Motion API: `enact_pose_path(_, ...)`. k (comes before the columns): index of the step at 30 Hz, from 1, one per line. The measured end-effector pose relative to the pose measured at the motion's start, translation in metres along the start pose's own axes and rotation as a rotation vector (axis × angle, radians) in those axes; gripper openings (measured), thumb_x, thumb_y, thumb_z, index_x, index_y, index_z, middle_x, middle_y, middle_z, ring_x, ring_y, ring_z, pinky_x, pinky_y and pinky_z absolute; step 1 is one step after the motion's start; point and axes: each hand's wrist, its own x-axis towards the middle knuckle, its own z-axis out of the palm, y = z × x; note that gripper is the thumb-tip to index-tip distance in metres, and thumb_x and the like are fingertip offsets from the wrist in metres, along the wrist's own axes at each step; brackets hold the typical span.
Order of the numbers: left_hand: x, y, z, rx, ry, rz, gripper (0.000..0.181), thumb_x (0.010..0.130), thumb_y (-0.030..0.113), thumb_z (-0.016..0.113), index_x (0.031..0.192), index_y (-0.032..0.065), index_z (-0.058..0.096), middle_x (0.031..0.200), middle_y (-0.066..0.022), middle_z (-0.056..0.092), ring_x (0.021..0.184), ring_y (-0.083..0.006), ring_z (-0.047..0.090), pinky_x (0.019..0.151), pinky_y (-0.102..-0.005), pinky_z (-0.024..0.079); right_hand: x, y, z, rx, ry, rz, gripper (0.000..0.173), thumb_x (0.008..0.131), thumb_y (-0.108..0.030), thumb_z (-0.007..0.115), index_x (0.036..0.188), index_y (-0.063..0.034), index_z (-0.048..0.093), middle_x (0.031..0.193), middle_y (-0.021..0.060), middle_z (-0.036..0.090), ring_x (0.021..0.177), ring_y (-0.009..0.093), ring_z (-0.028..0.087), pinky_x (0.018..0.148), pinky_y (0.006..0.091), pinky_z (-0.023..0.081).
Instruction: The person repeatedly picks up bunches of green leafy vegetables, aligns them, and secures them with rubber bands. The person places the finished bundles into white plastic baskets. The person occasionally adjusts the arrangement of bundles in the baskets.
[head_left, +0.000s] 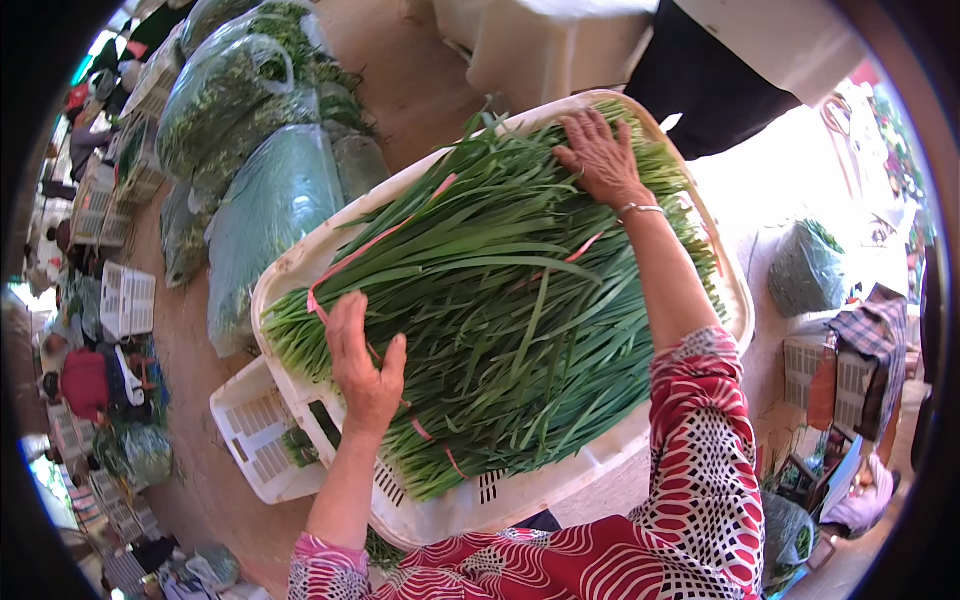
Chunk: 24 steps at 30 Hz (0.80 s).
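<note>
A white plastic crate (615, 450) in front of me is heaped with bundles of long, flat-leaved greens (480, 315) that look like garlic chives. Pink ties (367, 250) run around some bundles. Pale stem ends point toward the crate's left and right sides, and the leaves overlap in the middle. My right hand (602, 159), with a bracelet at the wrist, lies flat with spread fingers on the bundles near the far right corner. At the left side, my left hand (366, 367) is raised beside the stem ends, thumb apart from the fingers. Whether it touches them I cannot tell.
Another white crate (251, 427) sits lower at the left. Large plastic bags of greens (270, 210) are piled beyond it. A bagged bundle (808, 266) and a cloth-draped crate (855, 375) stand to the right. Several people, one in a red top (85, 384), are farther left.
</note>
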Motion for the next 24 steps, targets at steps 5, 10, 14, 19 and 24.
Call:
enact_pose_path(5,0.029,-0.022,0.002,0.405,-0.189,0.114,0.088,0.068,0.030,0.073,0.137,0.0015,0.027,0.142,-0.0152,0.028,0.133,-0.0351,0.023,0.106,-0.0517,0.016,-0.003,-0.011,0.001,0.025,-0.013,0.018,0.050,0.090,-0.042,0.043,0.127,-0.0079,0.043,0.134,0.0090,0.041,0.129,0.025,0.032,0.102,0.0556,0.020)
enact_pose_path(10,0.038,-0.047,0.007,0.488,-0.354,0.044,0.099,0.066,0.044,0.071,0.141,0.0043,0.020,0.145,-0.0127,0.023,0.136,-0.0309,0.018,0.106,-0.0530,0.013,0.007,-0.003,0.008,0.059,-0.192,0.058,0.053,0.091,-0.044,0.035,0.132,-0.0107,0.039,0.142,0.0084,0.033,0.134,0.023,0.024,0.105,0.0553,0.014)
enact_pose_path(14,0.045,-0.043,0.012,0.461,-0.417,0.023,0.106,0.063,0.047,0.074,0.143,0.0069,0.016,0.147,-0.0106,0.020,0.137,-0.0291,0.016,0.105,-0.0563,0.012,0.027,0.044,0.007,0.630,0.064,0.091,0.049,0.091,-0.037,0.039,0.129,-0.0060,0.041,0.134,0.0141,0.043,0.122,0.032,0.041,0.101,0.0447,0.030)
enact_pose_path(19,0.036,-0.055,0.002,0.514,-0.393,0.038,0.110,0.059,0.045,0.076,0.143,0.0077,0.015,0.146,-0.0104,0.020,0.137,-0.0285,0.017,0.104,-0.0589,0.013,0.041,-0.116,-0.164,0.637,0.298,-0.451,0.047,0.086,-0.036,0.051,0.122,-0.0046,0.046,0.125,0.0129,0.048,0.119,0.031,0.042,0.101,0.0430,0.029)
enact_pose_path(24,0.026,-0.054,0.010,0.457,-0.312,0.158,0.107,0.055,0.037,0.079,0.141,0.0087,0.022,0.144,-0.0097,0.023,0.133,-0.0300,0.023,0.099,-0.0615,0.019,0.037,-0.176,-0.097,0.371,0.118,-0.727,0.054,0.085,-0.046,0.049,0.122,-0.0061,0.046,0.124,0.0114,0.048,0.118,0.028,0.042,0.101,0.0447,0.026)
